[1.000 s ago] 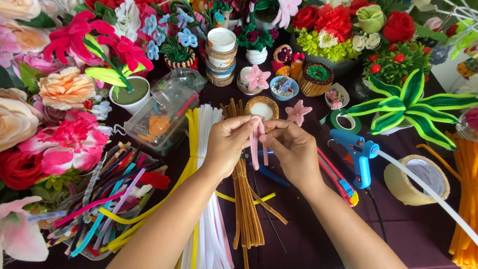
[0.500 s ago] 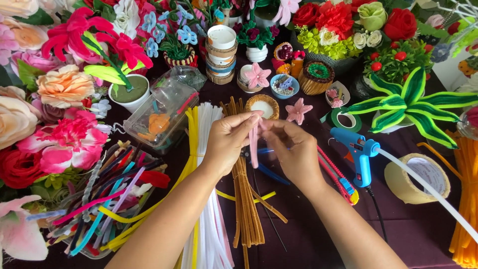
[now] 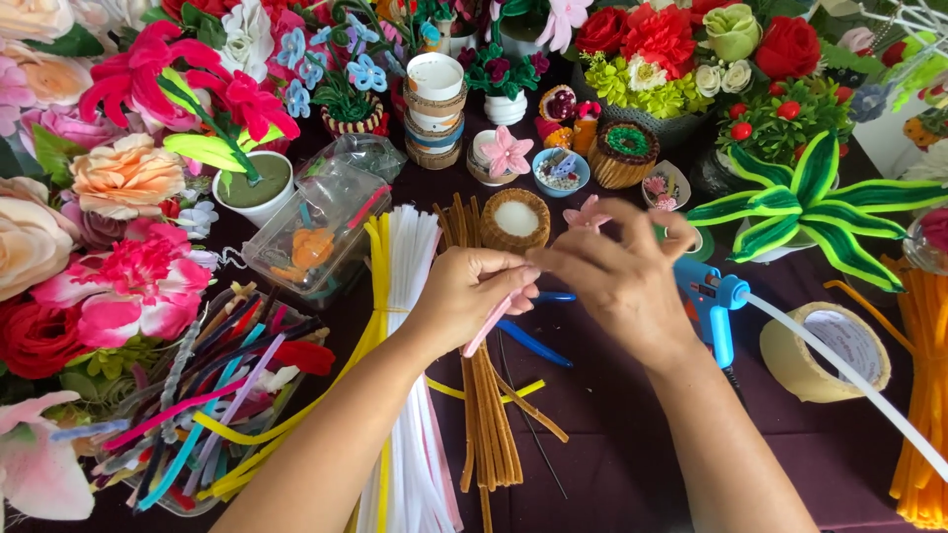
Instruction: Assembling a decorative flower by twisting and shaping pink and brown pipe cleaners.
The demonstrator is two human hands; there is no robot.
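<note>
My left hand (image 3: 472, 294) and my right hand (image 3: 614, 276) meet over the middle of the dark table (image 3: 632, 424). Both pinch a short pink pipe cleaner (image 3: 491, 322) that slants down to the left from my fingertips. Under my hands lie a brown bundle of pipe cleaners (image 3: 486, 415), a white bundle (image 3: 413, 296) and a yellow bundle (image 3: 375, 257). A blue tool (image 3: 533, 343) lies partly hidden beneath my hands.
A blue glue gun (image 3: 713, 296) with a white glue stick (image 3: 839, 370) lies right, beside a tape roll (image 3: 825, 350). Orange pipe cleaners (image 3: 923, 395) at far right. Mixed-colour pipe cleaners (image 3: 197, 405) and a clear box (image 3: 321, 232) at left. Handmade flowers and small pots (image 3: 513, 219) ring the back.
The pink pipe cleaner was upright between my fingers; now it slants down to the left. My hands have shifted only slightly.
</note>
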